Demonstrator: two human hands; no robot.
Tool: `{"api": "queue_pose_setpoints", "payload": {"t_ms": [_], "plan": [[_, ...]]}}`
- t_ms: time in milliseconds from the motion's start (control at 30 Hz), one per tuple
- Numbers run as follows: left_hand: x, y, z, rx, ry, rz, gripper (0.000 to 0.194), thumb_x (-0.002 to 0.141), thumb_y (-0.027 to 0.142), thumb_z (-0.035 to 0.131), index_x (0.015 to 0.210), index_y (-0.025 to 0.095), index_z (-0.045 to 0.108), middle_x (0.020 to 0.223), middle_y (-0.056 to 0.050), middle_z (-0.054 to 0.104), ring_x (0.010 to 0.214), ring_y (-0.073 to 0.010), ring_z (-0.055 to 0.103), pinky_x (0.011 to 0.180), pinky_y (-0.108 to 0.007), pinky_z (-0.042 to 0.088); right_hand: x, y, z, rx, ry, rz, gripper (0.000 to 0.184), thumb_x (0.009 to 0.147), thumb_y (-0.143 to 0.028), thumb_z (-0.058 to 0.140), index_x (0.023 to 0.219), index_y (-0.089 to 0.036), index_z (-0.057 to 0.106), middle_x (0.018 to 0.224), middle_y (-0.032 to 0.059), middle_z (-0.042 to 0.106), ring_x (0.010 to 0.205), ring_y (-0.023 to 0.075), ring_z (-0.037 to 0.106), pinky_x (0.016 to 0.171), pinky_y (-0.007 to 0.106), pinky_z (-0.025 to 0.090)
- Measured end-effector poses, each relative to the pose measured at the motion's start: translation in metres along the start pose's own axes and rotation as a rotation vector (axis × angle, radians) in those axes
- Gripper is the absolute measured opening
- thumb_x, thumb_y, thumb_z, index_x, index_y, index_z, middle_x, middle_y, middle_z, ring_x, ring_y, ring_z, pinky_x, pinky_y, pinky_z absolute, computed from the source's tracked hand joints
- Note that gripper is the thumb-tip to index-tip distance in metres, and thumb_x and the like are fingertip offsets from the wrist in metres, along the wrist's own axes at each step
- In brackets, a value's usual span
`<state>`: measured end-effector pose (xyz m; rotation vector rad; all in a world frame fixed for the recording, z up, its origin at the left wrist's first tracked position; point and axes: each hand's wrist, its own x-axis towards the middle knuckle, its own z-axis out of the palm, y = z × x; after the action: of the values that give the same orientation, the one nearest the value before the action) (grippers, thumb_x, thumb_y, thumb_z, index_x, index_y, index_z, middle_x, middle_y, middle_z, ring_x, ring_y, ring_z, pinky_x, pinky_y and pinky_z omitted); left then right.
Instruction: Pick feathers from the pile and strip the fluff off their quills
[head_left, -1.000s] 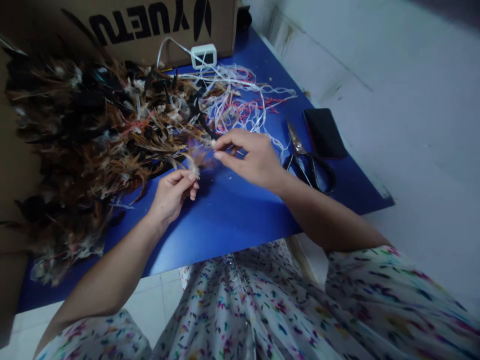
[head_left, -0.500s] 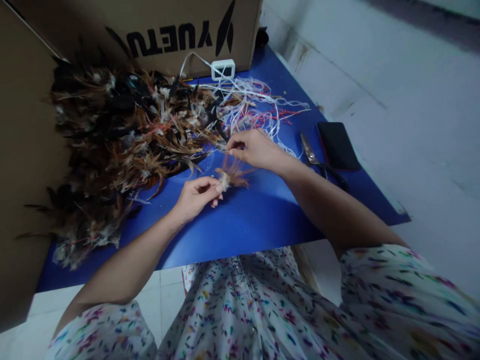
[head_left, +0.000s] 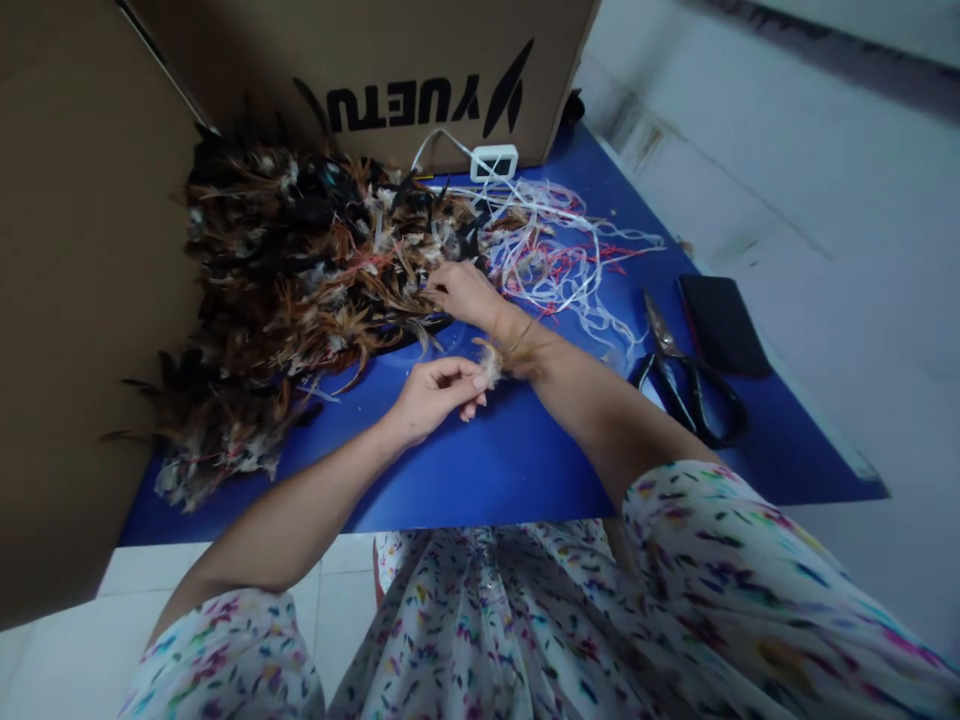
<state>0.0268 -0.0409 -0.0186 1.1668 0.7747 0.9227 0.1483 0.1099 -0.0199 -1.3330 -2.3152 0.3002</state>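
Head view: blue tabletop (head_left: 480,490), bearing one feather heap (head_left: 300,335), likely light and springy; right hand (head_left: 465,292) at the heap, grip unclear. One tuft (head_left: 491,366), likely soft, pinched by left hand (head_left: 429,402) at its downy base, probably the best hold, sparing fragile tips.

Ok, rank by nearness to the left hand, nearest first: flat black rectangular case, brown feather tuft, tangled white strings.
1. Brown feather tuft, in the left hand.
2. Tangled white strings, right, beyond.
3. Flat black case, far right.
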Motion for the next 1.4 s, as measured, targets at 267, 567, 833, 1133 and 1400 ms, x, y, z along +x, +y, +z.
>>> {"api": "queue_pose_setpoints", "payload": {"t_ms": [267, 567, 833, 1133, 1400], "plan": [[0.002, -0.003, -0.002, -0.014, -0.002, -0.019, 0.038, 0.072, 0.049, 0.081, 0.075, 0.013, 0.068, 0.06, 0.0, 0.065, 0.045, -0.005, 0.053, 0.046, -0.019, 0.044, 0.014, 0.01, -0.013, 0.294, 0.298, 0.221, 0.016, 0.09, -0.02, 0.055, 0.089, -0.015, 0.07, 0.084, 0.0065, 0.071, 0.085, 0.0208, 0.065, 0.087, 0.036, 0.049], [0.003, -0.003, -0.004, -0.005, 0.008, -0.027, 0.037, 0.073, 0.048, 0.081, 0.074, 0.013, 0.067, 0.061, 0.001, 0.064, 0.044, -0.0043, 0.053, 0.046, -0.018, 0.044, 0.009, 0.02, -0.016, 0.583, 0.1, 0.217, 0.018, 0.082, -0.01, 0.057, 0.093, -0.014, 0.07, 0.067, 0.0001, 0.065, 0.058, 0.015, 0.061, 0.066, 0.03, 0.051], [0.002, 0.0, -0.002, -0.02, -0.004, -0.02, 0.037, 0.073, 0.047, 0.081, 0.073, 0.013, 0.066, 0.061, 0.001, 0.064, 0.045, -0.0047, 0.053, 0.046, -0.019, 0.044, 0.012, 0.001, -0.025, 0.284, -0.02, -0.071, 0.018, 0.08, -0.009, 0.061, 0.091, -0.014, 0.074, 0.09, 0.005, 0.074, 0.084, 0.0168, 0.065, 0.084, 0.031, 0.048], [0.004, 0.001, -0.002, -0.067, 0.016, -0.004, 0.041, 0.068, 0.051, 0.083, 0.071, 0.013, 0.065, 0.058, 0.001, 0.064, 0.042, -0.0048, 0.052, 0.045, -0.019, 0.043, 0.049, -0.016, -0.01, -0.154, 0.058, 0.171, 0.03, 0.088, -0.016, 0.058, 0.115, -0.013, 0.07, 0.126, 0.0178, 0.066, 0.113, 0.0343, 0.062, 0.094, 0.045, 0.048], [0.007, 0.0, -0.003, -0.107, 0.039, 0.015, 0.04, 0.067, 0.049, 0.084, 0.072, 0.013, 0.067, 0.058, 0.001, 0.064, 0.043, -0.0048, 0.053, 0.044, -0.019, 0.044, 0.047, -0.007, -0.025, 0.262, 0.085, 0.208, 0.014, 0.087, -0.015, 0.063, 0.087, -0.011, 0.076, 0.082, 0.0079, 0.075, 0.084, 0.0201, 0.07, 0.087, 0.034, 0.052]]}}
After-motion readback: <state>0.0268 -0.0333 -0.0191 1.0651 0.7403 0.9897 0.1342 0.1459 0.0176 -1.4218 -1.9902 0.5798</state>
